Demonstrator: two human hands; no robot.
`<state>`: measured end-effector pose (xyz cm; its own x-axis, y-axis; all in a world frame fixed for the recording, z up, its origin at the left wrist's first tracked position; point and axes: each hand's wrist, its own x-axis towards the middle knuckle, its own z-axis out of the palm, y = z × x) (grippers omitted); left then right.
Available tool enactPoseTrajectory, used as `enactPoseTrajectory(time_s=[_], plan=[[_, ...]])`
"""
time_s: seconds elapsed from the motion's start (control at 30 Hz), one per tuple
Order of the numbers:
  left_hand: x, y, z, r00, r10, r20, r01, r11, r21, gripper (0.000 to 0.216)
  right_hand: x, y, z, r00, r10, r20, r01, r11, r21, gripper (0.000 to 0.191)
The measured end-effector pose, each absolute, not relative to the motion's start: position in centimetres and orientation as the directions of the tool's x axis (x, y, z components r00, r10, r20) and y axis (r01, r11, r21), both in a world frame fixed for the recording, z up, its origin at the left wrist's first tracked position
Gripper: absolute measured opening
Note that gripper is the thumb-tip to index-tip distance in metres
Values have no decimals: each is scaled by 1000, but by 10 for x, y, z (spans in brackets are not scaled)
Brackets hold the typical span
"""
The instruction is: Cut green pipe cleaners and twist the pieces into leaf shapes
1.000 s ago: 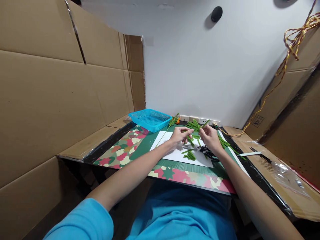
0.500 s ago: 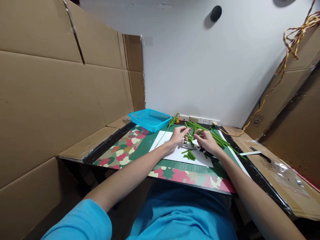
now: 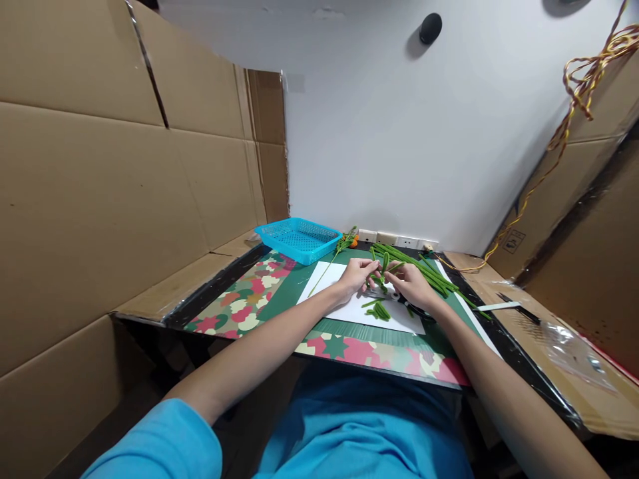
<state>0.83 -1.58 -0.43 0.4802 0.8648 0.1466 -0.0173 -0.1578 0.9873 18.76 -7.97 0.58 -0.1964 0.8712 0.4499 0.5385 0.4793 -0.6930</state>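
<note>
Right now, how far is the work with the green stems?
Done: a few short bent pieces lie on the white sheet. In hand: the left hand and right hand pinch one green piece between them. Left: a bundle of long stems lies untouched beside the right hand.

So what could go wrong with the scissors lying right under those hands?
1. The scissors lie on the white paper just beneath the left hand and right hand, which pinch a green stick. A finger might brush the blades.
2. The short green pieces sit close to the right wrist, so it could sweep them off the paper.
</note>
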Motion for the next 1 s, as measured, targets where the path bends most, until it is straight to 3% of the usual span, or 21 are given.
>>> enactPoseTrajectory(time_s=[0.53, 0.8, 1.0], plan=[[11, -18, -2, 484, 873, 60, -42, -46, 998, 21, 186, -79, 6, -167, 871, 462, 536, 474, -699, 29], [11, -16, -6, 488, 870, 77, 25, -102, 995, 23, 184, -80, 6, -151, 873, 464, 528, 468, -709, 29], [11, -21, -2, 551, 811, 197, 6, -241, 971, 27, 184, -82, 9, -202, 875, 440, 518, 477, -710, 31]])
